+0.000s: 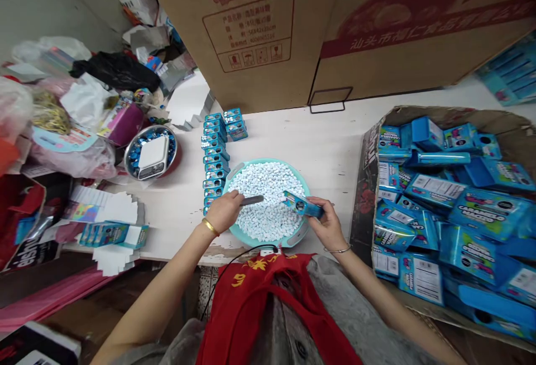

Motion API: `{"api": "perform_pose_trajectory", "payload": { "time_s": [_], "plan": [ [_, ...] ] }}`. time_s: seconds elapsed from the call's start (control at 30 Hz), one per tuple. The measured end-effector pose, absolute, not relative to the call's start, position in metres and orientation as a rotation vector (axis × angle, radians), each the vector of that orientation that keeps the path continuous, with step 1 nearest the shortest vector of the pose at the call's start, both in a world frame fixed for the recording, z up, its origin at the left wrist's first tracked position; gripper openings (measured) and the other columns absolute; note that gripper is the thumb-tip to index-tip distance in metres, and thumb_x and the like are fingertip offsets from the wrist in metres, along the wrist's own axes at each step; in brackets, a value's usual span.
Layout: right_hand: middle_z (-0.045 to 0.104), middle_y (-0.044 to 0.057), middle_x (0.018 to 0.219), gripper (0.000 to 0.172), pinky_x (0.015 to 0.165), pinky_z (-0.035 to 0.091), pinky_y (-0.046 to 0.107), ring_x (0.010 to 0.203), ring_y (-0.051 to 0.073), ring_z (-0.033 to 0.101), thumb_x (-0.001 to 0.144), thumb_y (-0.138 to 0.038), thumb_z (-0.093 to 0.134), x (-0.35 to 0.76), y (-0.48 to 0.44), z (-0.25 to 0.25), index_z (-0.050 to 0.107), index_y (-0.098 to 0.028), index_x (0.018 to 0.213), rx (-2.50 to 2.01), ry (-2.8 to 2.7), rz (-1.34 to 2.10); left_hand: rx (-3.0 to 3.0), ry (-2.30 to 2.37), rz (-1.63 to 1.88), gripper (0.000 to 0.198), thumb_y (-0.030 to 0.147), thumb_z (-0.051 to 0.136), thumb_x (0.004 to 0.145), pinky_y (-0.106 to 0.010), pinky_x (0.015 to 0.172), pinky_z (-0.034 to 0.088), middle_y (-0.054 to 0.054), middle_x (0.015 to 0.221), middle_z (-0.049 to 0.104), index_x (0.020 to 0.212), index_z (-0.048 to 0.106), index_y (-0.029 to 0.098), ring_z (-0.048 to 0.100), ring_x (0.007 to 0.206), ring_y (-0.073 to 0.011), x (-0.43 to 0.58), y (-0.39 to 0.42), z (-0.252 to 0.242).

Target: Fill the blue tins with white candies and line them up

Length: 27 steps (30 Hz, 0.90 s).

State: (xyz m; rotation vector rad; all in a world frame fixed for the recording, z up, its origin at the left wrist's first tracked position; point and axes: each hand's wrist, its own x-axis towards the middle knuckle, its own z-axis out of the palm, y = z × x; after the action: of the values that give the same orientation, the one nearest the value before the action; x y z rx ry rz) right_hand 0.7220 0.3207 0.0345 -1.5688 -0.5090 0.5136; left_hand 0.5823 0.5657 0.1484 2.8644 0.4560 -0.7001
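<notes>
A teal basin point(307, 189) full of small white candies point(268, 225) stands on the table in front of me. Over its left side my left hand point(224, 210) is closed around the handle of a dark narrow scoop point(252, 200). The scoop points right, above the candies; its exact shape is hard to make out. My right hand point(329, 224) grips a small blue candy box point(302, 205), which is tilted over the basin's right side with its printed end toward the scoop.
Left of the basin runs a row of small blue boxes point(215, 158). A cardboard carton point(364, 197) heaped with blue boxes point(435, 186) stands at right. A large brown carton point(268, 83) blocks the back. A metal bowl point(178, 155) holds a white scale point(153, 157).
</notes>
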Motion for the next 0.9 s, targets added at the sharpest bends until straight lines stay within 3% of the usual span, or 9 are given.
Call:
{"api": "perform_pose_trajectory", "payload": {
  "time_s": [0.17, 0.33, 0.47, 0.67, 0.9],
  "plan": [
    [0.059, 0.007, 0.110, 0.032, 0.101, 0.040, 0.047, 0.108, 0.023, 0.056, 0.073, -0.021, 0.064, 0.732, 0.314, 0.038, 0.053, -0.024, 0.103, -1.593, -0.442, 0.484, 2.622, 0.532, -0.741, 0.021, 0.012, 0.041, 0.088, -0.034, 0.084, 0.046, -0.010, 0.108, 0.056, 0.104, 0.053, 0.017, 0.057, 0.099, -0.0217, 0.579, 0.544, 0.056],
    [0.060, 0.005, 0.105, 0.033, 0.094, 0.045, 0.044, 0.099, 0.022, 0.059, 0.071, -0.027, 0.067, 0.737, 0.309, 0.041, 0.052, -0.023, 0.100, -1.618, -0.343, 0.434, 2.520, 0.478, -0.593, 0.026, 0.013, 0.044, 0.086, -0.031, 0.092, 0.044, -0.009, 0.114, 0.056, 0.111, 0.050, 0.017, 0.054, 0.106, -0.0192, 0.600, 0.519, 0.028],
    [0.061, 0.004, 0.099, 0.033, 0.090, 0.046, 0.041, 0.094, 0.021, 0.059, 0.070, -0.028, 0.069, 0.738, 0.306, 0.043, 0.053, -0.023, 0.098, -1.647, -0.309, 0.401, 2.429, 0.435, -0.462, 0.022, 0.023, 0.047, 0.089, -0.030, 0.087, 0.046, -0.008, 0.107, 0.058, 0.110, 0.051, 0.017, 0.056, 0.098, -0.0176, 0.586, 0.536, 0.049],
    [0.060, 0.005, 0.105, 0.032, 0.093, 0.045, 0.043, 0.099, 0.021, 0.059, 0.072, -0.025, 0.066, 0.730, 0.309, 0.040, 0.054, -0.023, 0.101, -1.607, -0.362, 0.494, 2.386, 0.229, -0.278, 0.024, 0.031, 0.045, 0.092, -0.031, 0.084, 0.046, -0.008, 0.104, 0.059, 0.111, 0.051, 0.018, 0.056, 0.095, -0.0174, 0.572, 0.555, 0.125],
    [0.058, 0.006, 0.112, 0.036, 0.103, 0.038, 0.047, 0.113, 0.023, 0.053, 0.072, -0.016, 0.060, 0.717, 0.322, 0.032, 0.052, -0.025, 0.105, -1.570, -0.532, 0.548, 2.705, 0.066, -0.555, 0.019, 0.025, 0.046, 0.091, -0.031, 0.080, 0.047, -0.008, 0.103, 0.059, 0.106, 0.053, 0.016, 0.058, 0.093, -0.0196, 0.609, 0.541, 0.203]
  ]
}}
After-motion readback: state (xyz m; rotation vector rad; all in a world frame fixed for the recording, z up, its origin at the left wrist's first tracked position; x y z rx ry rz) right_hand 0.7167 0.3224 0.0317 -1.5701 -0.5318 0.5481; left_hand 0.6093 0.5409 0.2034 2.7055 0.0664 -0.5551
